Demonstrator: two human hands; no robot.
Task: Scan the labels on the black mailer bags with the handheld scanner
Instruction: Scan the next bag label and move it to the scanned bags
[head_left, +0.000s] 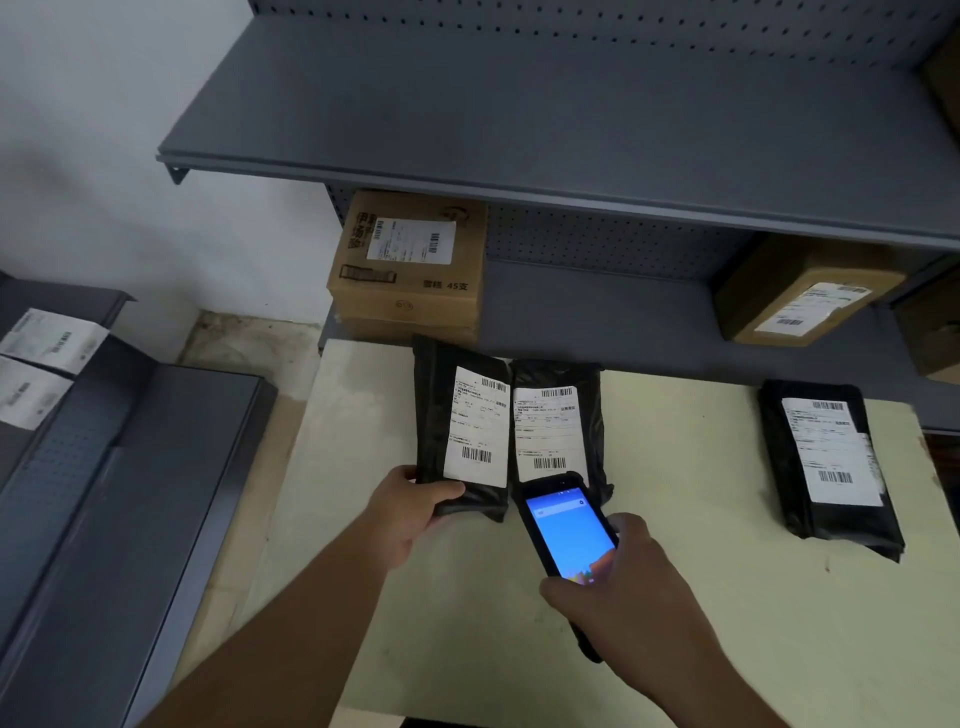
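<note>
Three black mailer bags with white barcode labels are over the pale table (675, 597). My left hand (410, 512) grips the lower left corner of the left bag (434, 410) and holds it tilted up off the table. A second bag (587, 379) lies flat right beside it. The third bag (789, 467) lies apart at the right. My right hand (623, 587) holds the handheld scanner (566, 530), its blue screen lit and facing me. The scanner's top end overlaps the bottom of the middle bag's label.
Grey metal shelving (571, 171) stands behind the table. On its lower shelf sit a labelled cardboard box (410, 291) at the left and a brown parcel (800, 291) at the right. Dark shelf panels (130, 467) with white labels lie on the floor at the left.
</note>
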